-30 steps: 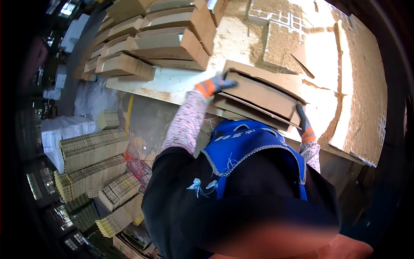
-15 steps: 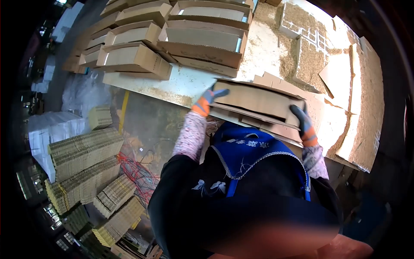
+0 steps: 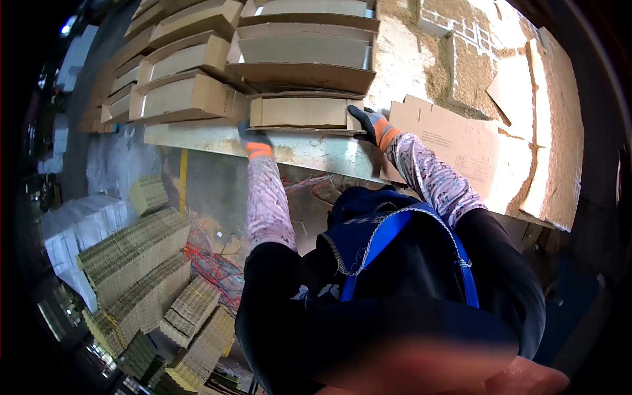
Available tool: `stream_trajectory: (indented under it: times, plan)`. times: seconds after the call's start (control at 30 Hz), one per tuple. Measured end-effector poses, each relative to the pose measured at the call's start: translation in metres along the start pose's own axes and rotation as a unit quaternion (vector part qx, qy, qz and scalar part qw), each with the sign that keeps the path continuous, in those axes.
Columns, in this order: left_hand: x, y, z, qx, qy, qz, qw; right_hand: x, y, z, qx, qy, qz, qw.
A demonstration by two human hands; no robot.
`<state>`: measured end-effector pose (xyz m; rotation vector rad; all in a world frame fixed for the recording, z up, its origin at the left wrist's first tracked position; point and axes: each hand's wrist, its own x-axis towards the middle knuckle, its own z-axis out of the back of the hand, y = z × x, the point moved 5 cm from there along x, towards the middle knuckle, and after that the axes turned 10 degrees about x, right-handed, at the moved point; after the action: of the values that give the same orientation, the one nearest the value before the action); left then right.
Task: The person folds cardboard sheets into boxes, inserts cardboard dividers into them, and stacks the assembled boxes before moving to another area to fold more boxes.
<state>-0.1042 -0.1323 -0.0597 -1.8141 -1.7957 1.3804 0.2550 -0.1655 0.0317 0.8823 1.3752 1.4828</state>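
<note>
R hand (image 3: 374, 127) grips box (image 3: 299, 113) end; L hand (image 3: 254, 139) at other end, blurry, grip unclear.

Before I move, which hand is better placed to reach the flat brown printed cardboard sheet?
Probably the right hand, at the right end of the long brown cardboard box: its patterned sleeve crosses the sheet. The left hand is farther off.

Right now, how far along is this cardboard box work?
Several rows look done: shaped boxes stand open-topped on the table. In hand is one open box, with the left hand at one end and the right hand at the other, beside those rows. Apparently left is the flat cardboard lying to the right, printed and unfolded. How much more remains can't be told from here.
</note>
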Motion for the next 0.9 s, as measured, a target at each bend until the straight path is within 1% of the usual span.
stream_trajectory:
  times: [0.03,0.07,0.1,0.13,0.17,0.2,0.23,0.27,0.3,0.33,0.37,0.4,0.43,0.47,0.5,0.53,0.57,0.63,0.67,0.7,0.77,0.8,0.83,0.87,0.9]
  plan:
    - [-0.012,0.015,0.012,0.014,-0.099,0.008,0.995,-0.014,0.037,0.001,-0.220,0.044,0.189,0.956]
    - [-0.031,0.029,0.021,0.030,-0.197,0.016,0.980,-0.026,0.045,0.004,-0.085,0.036,0.076,0.993]
    - [-0.055,0.043,0.029,0.047,-0.294,0.023,0.954,-0.042,0.052,0.015,-0.085,0.023,0.073,0.993]
    - [-0.082,0.061,0.009,0.075,-0.249,0.029,0.965,-0.058,0.049,0.031,0.148,0.011,-0.007,0.989]
    - [-0.117,0.083,-0.015,0.102,-0.204,0.034,0.973,-0.078,0.050,0.044,0.375,0.000,-0.080,0.923]
    - [-0.145,0.108,-0.038,0.147,-0.083,0.089,0.982,-0.106,0.076,0.068,0.366,-0.066,-0.097,0.923]
    - [-0.174,0.133,-0.062,0.188,0.039,0.140,0.971,-0.135,0.097,0.095,0.356,-0.129,-0.113,0.919]
    - [-0.207,0.149,-0.091,0.245,0.093,0.122,0.957,-0.168,0.079,0.130,0.256,-0.228,-0.137,0.929]
    - [-0.233,0.160,-0.122,0.301,0.146,0.103,0.937,-0.208,0.055,0.166,0.153,-0.324,-0.159,0.920]
    - [-0.247,0.166,-0.146,0.383,0.201,0.014,0.902,-0.251,0.033,0.199,0.039,-0.394,-0.127,0.909]
    - [-0.262,0.169,-0.167,0.457,0.252,-0.074,0.850,-0.290,0.022,0.219,-0.076,-0.458,-0.097,0.880]
    - [-0.285,0.137,-0.203,0.655,0.229,-0.071,0.717,-0.322,0.026,0.224,-0.132,-0.496,-0.136,0.847]
    - [-0.287,0.137,-0.211,0.656,0.237,-0.074,0.713,-0.353,0.034,0.227,-0.187,-0.530,-0.175,0.808]
    - [-0.287,0.144,-0.215,0.734,0.239,-0.042,0.634,-0.369,0.031,0.222,-0.116,-0.514,-0.227,0.819]
    - [-0.289,0.149,-0.219,0.803,0.237,-0.012,0.547,-0.390,-0.030,0.225,0.021,-0.470,-0.232,0.851]
    - [-0.293,0.147,-0.228,0.842,0.224,-0.010,0.490,-0.392,-0.006,0.221,-0.070,-0.436,-0.215,0.871]
    - [-0.300,0.138,-0.240,0.844,0.219,-0.044,0.488,-0.390,0.028,0.214,-0.162,-0.396,-0.196,0.883]
    - [-0.318,0.101,-0.274,0.834,0.171,-0.161,0.500,-0.403,0.051,0.233,-0.142,-0.446,-0.119,0.876]
    - [-0.318,0.087,-0.282,0.791,0.186,-0.193,0.550,-0.402,0.090,0.242,-0.017,-0.478,-0.103,0.872]
    - [-0.317,0.074,-0.291,0.744,0.201,-0.224,0.597,-0.405,0.109,0.254,0.062,-0.487,-0.099,0.865]
    - [-0.319,0.054,-0.316,0.699,0.206,-0.179,0.661,-0.402,0.132,0.276,0.207,-0.472,0.058,0.855]
    - [-0.339,0.041,-0.349,0.758,0.185,-0.210,0.589,-0.398,0.127,0.290,0.172,-0.475,0.102,0.857]
    - [-0.340,0.044,-0.359,0.773,0.192,-0.237,0.556,-0.391,0.116,0.302,0.138,-0.477,0.145,0.856]
    - [-0.322,0.049,-0.353,0.761,0.208,-0.296,0.539,-0.380,0.104,0.307,0.210,-0.477,0.177,0.835]
    - [-0.305,0.055,-0.347,0.746,0.222,-0.355,0.518,-0.372,0.096,0.307,0.289,-0.473,0.151,0.819]
